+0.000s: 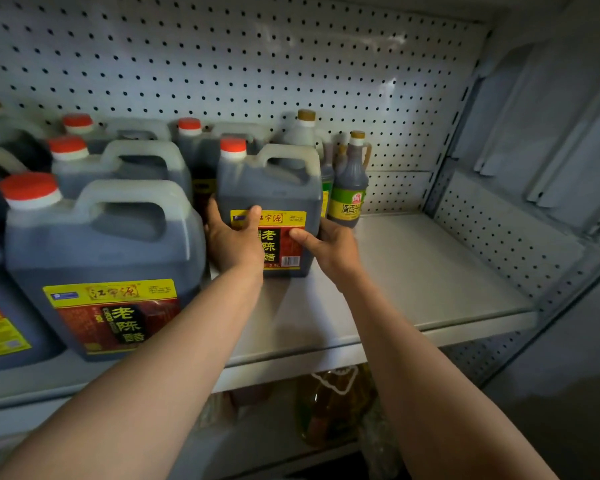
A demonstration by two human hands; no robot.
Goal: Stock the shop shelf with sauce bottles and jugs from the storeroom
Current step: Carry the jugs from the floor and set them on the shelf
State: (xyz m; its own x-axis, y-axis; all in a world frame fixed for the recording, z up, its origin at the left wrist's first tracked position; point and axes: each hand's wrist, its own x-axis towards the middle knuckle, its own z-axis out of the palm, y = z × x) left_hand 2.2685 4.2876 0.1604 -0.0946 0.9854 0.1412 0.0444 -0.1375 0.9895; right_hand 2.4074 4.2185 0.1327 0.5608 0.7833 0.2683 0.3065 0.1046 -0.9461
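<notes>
Both hands clasp the upright vinegar jug [274, 188] midway back on the shelf [413, 271]: left hand [232, 237] and right hand [329, 247] flank it, equally near.

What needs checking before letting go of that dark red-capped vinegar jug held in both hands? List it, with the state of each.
1. Dark red-capped vinegar jug flat on the grey metal shelf: ok, its base looks seated and upright.
2. Grip: ok, left hand and right hand clasp its lower sides.
3. Label faces front: ok.
4. Gap to the slim dark bottle with green label: cannot tell, they look very close.
5. Line with the larger front jug: not ok, the held one sits further back.
6. Free shelf to the right: ok.
</notes>
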